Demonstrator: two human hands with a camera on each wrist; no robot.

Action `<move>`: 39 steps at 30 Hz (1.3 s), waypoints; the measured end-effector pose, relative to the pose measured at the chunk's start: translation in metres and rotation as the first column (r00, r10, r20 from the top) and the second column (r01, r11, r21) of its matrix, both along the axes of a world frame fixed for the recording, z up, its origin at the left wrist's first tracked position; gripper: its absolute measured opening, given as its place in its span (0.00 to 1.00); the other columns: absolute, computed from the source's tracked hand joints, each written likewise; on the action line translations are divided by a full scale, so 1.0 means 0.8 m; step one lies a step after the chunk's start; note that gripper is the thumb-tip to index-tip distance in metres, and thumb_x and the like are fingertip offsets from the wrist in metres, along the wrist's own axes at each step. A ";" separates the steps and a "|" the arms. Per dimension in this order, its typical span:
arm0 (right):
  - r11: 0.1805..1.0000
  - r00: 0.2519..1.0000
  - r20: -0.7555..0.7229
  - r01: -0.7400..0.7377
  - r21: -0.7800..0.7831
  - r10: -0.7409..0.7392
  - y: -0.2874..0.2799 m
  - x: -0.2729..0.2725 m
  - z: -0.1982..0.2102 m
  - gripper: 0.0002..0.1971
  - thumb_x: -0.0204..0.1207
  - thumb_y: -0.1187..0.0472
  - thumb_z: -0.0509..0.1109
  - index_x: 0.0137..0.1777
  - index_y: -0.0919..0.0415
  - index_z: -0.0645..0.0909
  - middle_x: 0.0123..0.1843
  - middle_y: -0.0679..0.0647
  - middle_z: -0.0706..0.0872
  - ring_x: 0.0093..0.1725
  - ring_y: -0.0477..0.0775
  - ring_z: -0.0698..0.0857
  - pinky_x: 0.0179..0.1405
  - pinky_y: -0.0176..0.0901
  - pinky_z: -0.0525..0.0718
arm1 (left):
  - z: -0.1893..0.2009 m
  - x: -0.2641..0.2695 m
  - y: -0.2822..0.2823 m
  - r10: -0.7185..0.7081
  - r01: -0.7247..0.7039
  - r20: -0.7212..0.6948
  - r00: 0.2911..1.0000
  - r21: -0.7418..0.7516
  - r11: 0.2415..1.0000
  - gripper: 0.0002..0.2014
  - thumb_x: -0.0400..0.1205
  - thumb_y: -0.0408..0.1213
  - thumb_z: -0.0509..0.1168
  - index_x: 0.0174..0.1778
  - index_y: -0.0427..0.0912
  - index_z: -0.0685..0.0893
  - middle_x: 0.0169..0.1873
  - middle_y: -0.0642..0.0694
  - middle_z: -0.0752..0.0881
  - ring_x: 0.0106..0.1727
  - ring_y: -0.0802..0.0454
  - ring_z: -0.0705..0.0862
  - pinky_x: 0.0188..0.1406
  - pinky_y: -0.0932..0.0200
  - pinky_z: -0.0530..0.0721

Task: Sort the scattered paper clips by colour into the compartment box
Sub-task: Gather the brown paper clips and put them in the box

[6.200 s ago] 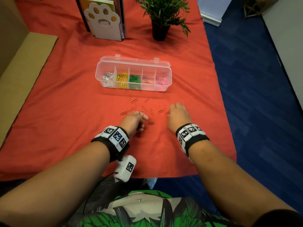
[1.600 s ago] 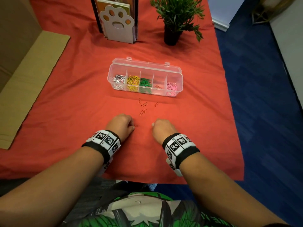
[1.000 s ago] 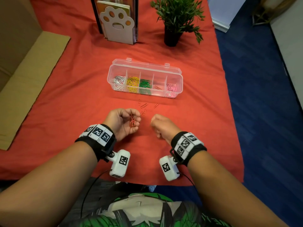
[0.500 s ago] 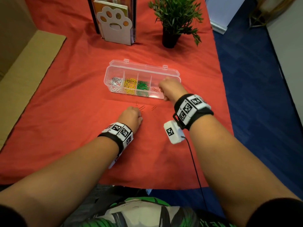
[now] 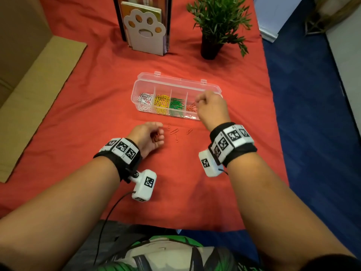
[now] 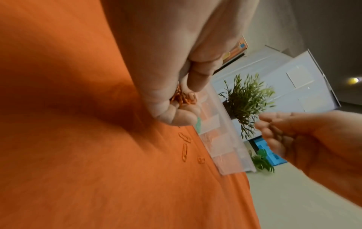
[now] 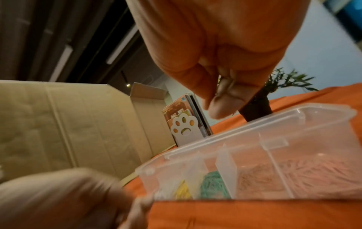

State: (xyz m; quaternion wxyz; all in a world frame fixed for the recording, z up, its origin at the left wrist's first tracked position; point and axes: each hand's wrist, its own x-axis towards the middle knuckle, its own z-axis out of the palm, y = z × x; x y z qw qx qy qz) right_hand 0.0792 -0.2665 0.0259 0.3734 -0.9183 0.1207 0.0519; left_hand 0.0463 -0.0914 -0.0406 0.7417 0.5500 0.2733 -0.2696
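A clear compartment box (image 5: pixel 176 80) (image 7: pixel 254 128) lies on the red cloth and holds silver, yellow, green (image 5: pixel 176 104) and orange clips (image 5: pixel 191 108) in separate cells. The pink cell (image 7: pixel 313 175) is hidden under my right hand in the head view. My right hand (image 5: pixel 210 108) (image 6: pixel 290 131) (image 7: pixel 219 96) hovers over the orange cell with loose fingers and nothing visible in them. Nearer me, my left hand (image 5: pixel 149 136) (image 6: pixel 172 100) lies palm-up on the cloth, cupped round a bunch of orange clips (image 5: pixel 155 136) (image 6: pixel 181 96). Several loose orange clips (image 5: pixel 174 131) (image 6: pixel 185 150) lie between it and the box.
A paw-shaped bookend with books (image 5: pixel 145 34) and a potted plant (image 5: pixel 213 26) stand at the back of the table. Cardboard (image 5: pixel 39 94) lies at the left. The cloth's right edge drops to the blue floor (image 5: pixel 312 133).
My right hand rose from the cloth to the box, and the orange cell now holds more clips. My left hand gathered orange clips, moved forward and now lies palm-up with them.
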 end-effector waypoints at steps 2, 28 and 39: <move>0.990 0.990 -0.093 -0.113 -0.089 0.105 0.003 -0.014 -0.013 0.13 0.73 0.72 0.57 0.45 0.61 0.83 0.49 0.58 0.88 0.44 0.54 0.85 0.43 0.35 0.80 | 0.000 0.011 -0.002 -0.011 0.010 0.005 1.000 0.076 0.997 0.12 0.83 0.39 0.55 0.34 0.46 0.76 0.23 0.50 0.73 0.17 0.59 0.73 0.18 0.69 0.75; 0.792 0.887 -0.299 -0.453 -0.410 0.352 0.055 -0.048 -0.088 0.17 0.77 0.69 0.59 0.65 0.70 0.70 0.65 0.67 0.76 0.63 0.67 0.78 0.61 0.53 0.78 | -0.022 0.024 -0.008 -0.747 0.201 0.073 0.661 0.941 0.271 0.13 0.78 0.37 0.62 0.38 0.30 0.84 0.42 0.28 0.87 0.44 0.32 0.84 0.43 0.48 0.78; 0.735 0.881 -0.353 -0.463 -0.496 0.316 0.021 -0.063 -0.083 0.18 0.75 0.73 0.52 0.65 0.74 0.70 0.63 0.70 0.77 0.62 0.68 0.78 0.60 0.55 0.79 | -0.015 0.015 -0.023 -0.802 0.197 -0.013 0.598 0.971 0.132 0.14 0.77 0.41 0.66 0.48 0.33 0.85 0.50 0.32 0.82 0.52 0.34 0.82 0.54 0.48 0.79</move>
